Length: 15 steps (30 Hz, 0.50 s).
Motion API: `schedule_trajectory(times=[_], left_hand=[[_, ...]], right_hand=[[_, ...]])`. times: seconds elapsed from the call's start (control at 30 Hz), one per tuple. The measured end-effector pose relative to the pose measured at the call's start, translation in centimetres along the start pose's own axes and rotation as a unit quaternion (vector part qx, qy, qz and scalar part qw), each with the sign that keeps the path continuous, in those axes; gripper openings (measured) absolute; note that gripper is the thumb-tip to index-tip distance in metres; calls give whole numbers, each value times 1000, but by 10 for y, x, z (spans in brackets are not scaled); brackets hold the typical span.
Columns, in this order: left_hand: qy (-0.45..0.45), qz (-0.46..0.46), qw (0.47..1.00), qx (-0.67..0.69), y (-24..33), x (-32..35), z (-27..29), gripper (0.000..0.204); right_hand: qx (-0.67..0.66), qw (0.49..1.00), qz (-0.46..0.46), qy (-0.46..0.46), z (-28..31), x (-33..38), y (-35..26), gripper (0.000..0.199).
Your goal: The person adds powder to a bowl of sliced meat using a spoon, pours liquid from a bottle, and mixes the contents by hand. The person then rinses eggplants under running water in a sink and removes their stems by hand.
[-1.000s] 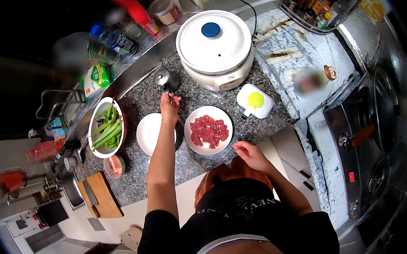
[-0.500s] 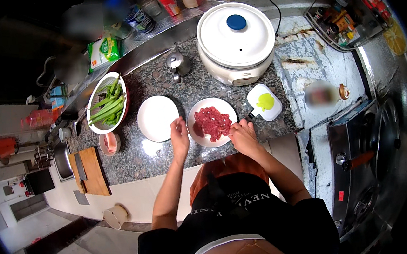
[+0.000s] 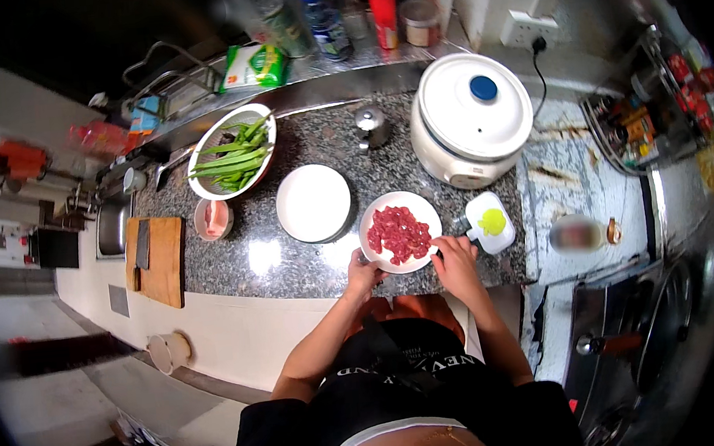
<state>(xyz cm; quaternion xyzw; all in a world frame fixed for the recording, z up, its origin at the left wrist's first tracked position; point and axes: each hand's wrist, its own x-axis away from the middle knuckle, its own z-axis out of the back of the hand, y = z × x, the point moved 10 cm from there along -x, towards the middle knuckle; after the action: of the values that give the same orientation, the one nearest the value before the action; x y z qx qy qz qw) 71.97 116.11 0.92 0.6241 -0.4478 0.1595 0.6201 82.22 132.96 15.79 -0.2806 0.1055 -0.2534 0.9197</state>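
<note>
A white plate point(image 3: 415, 202) bears a heap of cut raw red meat point(image 3: 399, 234) close to the counter's front edge. My left hand point(image 3: 363, 276) is closed on the plate's near-left rim, thumb toward the top. At the near-right rim, my right hand point(image 3: 457, 263) grips the plate with bent fingers; its fingertips are partly hidden. Just right of that hand lies a small white container point(image 3: 477, 209) with a green shape on it. A bare white plate point(image 3: 313, 203) rests to the left of the meat.
A white lidded electric cooker point(image 3: 462, 137) stands behind at right, near a metal pot point(image 3: 371, 126). At left are a colander point(image 3: 201, 174) of green pods, a bowl point(image 3: 205, 231) with pale pink meat, and a cutting board point(image 3: 170, 265) with a knife point(image 3: 142, 244). A stove point(image 3: 590, 313) is far right.
My left hand has come from beside the bare plate to the meat plate's rim. The meat plate sits somewhat nearer the front edge. My whole view has shifted.
</note>
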Motion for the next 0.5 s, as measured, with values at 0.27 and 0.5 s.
schedule_trajectory(times=[0.27,0.5], left_hand=[[7,-86,996,14,16,-41,-12,36],[-42,-39,998,37,4,-19,20,20]], right_hand=[[-20,1000,7,-5,6,9,7,27],[-70,996,40,-46,-13,-3,-38,25]])
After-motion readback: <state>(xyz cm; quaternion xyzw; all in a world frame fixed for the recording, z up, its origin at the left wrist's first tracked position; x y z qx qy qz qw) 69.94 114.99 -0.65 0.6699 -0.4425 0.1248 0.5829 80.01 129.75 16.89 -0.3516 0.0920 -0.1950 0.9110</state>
